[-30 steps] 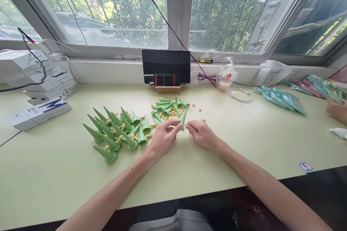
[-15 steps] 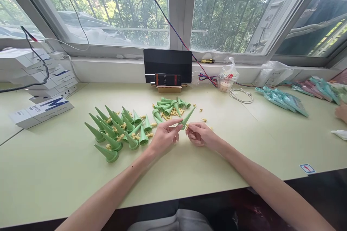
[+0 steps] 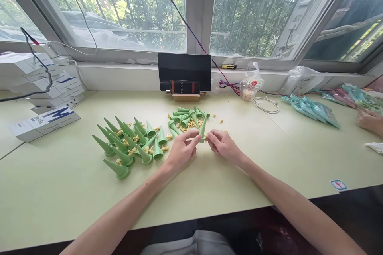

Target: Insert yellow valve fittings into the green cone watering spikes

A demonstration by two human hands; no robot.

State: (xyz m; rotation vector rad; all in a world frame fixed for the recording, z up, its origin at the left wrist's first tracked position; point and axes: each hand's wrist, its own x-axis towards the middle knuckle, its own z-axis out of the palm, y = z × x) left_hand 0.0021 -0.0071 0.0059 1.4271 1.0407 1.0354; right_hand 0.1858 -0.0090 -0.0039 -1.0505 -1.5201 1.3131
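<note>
Between finger and thumb, my left hand [image 3: 184, 147] grips a green plastic cone [image 3: 203, 128] near its wide base, tip pointing up. My right hand [image 3: 223, 143] pinches a small yellow plastic fitting [image 3: 206, 137] against the side of the cone's base; the fingertips hide most of it. Just beyond my hands lies a heap of green cones [image 3: 181, 116] mixed with loose yellow fittings [image 3: 184, 129]. To the left stand several green cones [image 3: 125, 159] in a cluster, many with a yellow fitting at the base.
White boxes [image 3: 44, 121] are stacked at the left. A dark screen [image 3: 184, 67] with a phone [image 3: 185, 87] before it stands by the window. A coiled white cable [image 3: 266, 105] and teal packets [image 3: 311, 109] lie at the right, near another person's hand [image 3: 370, 121].
The held cone has swung from leaning right to nearly upright. My right hand has brought the yellow fitting up to its base. The other person's hand has come further into view.
</note>
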